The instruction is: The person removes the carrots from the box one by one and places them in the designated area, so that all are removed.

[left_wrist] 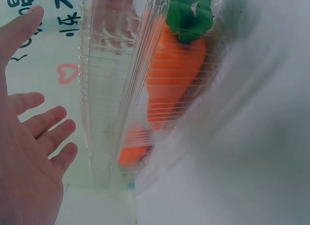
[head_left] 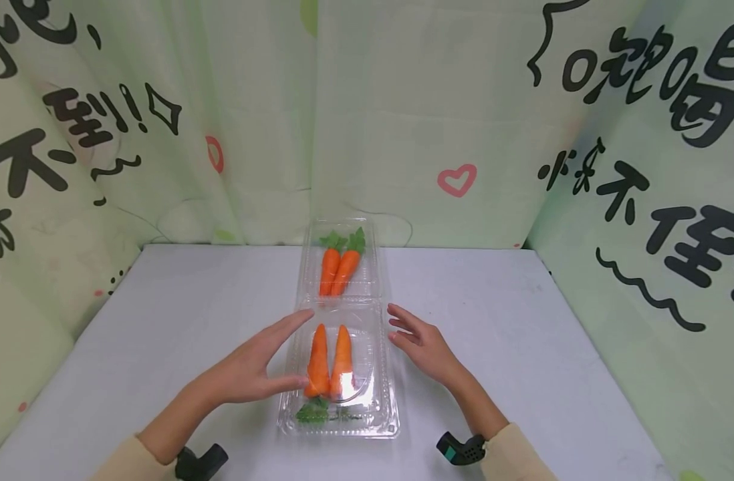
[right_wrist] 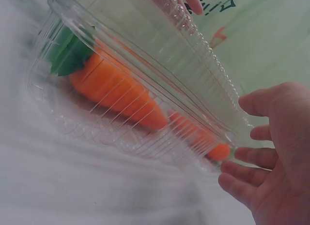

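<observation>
A clear plastic clamshell box lies on the table with its lid over two orange carrots with green tops. To its left is my left hand, fingers extended and thumb apart; its thumb and fingertips overlap the box's left edge in the head view. My right hand hovers by the box's upper right side, fingers loosely bent, nothing in it. Through the ribbed side wall in the right wrist view shows a carrot. Both wrist views show the lid above the carrots.
Directly behind the near box lies a second clear plastic box, also with two carrots inside. Both stand on a white table. A pale green curtain with printed characters surrounds the back and sides.
</observation>
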Action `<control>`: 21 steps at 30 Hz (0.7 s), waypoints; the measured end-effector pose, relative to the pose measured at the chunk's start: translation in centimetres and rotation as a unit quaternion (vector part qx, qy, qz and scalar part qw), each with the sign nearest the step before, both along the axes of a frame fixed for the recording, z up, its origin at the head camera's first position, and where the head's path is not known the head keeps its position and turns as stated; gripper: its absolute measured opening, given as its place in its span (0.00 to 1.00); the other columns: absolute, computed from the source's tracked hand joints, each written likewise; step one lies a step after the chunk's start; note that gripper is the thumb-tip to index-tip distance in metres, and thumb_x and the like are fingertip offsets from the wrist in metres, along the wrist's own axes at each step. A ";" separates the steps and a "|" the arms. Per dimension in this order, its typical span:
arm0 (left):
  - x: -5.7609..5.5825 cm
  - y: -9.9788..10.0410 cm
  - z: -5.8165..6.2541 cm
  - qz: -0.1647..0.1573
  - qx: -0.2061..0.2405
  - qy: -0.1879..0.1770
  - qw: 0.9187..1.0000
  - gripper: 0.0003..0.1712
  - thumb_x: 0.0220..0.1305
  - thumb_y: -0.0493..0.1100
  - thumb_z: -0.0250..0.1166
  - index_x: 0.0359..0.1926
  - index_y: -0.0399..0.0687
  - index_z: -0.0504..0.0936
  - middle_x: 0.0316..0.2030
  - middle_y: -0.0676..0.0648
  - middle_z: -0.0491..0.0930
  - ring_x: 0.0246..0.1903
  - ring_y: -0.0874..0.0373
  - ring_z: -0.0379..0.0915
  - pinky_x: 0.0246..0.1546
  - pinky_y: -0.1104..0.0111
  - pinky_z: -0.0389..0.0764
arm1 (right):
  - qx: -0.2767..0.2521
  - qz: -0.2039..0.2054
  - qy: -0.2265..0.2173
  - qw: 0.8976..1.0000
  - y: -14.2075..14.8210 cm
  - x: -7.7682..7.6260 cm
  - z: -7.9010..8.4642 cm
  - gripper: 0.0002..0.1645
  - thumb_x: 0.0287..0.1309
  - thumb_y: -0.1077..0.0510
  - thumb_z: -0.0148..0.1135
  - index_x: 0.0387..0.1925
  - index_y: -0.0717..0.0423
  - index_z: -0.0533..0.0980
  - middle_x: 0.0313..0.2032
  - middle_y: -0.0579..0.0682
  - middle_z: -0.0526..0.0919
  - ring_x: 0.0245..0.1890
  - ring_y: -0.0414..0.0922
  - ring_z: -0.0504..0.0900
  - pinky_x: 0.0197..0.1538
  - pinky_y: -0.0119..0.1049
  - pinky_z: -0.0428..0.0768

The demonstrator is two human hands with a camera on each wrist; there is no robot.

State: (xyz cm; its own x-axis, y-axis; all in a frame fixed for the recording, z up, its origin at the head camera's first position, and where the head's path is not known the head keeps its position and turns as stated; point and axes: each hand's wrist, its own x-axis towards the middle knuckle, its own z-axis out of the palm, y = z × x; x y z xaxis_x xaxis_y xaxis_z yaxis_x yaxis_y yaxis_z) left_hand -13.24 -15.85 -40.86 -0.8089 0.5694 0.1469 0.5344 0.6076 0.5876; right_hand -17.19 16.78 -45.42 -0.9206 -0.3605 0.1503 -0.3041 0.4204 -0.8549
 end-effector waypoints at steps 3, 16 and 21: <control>0.0 0.3 -0.1 -0.007 0.003 0.004 1.000 0.53 0.54 0.59 0.70 0.75 0.68 0.49 0.74 0.55 0.57 0.72 0.52 0.57 0.65 0.46 0.67 | 0.007 -0.005 0.000 1.000 -0.1 0.1 0.0 0.33 0.66 0.58 0.58 0.69 0.61 0.62 0.67 0.60 0.68 0.63 0.59 0.73 0.60 0.47 0.76; -0.2 1.3 -0.5 -0.033 0.002 0.015 0.999 0.54 0.53 0.67 0.67 0.75 0.67 0.50 0.74 0.54 0.57 0.72 0.51 0.55 0.65 0.40 0.63 | 0.004 -0.006 -0.021 1.000 -0.2 0.2 -0.2 0.32 0.67 0.58 0.56 0.69 0.60 0.62 0.68 0.60 0.68 0.64 0.58 0.73 0.60 0.47 0.75; -0.4 1.5 -0.8 -0.038 0.003 0.020 0.999 0.54 0.51 0.60 0.71 0.75 0.64 0.52 0.73 0.51 0.58 0.72 0.51 0.55 0.67 0.40 0.59 | -0.001 -0.010 -0.024 1.000 -0.1 0.1 -0.6 0.31 0.67 0.60 0.55 0.69 0.60 0.63 0.67 0.60 0.68 0.63 0.58 0.73 0.60 0.50 0.75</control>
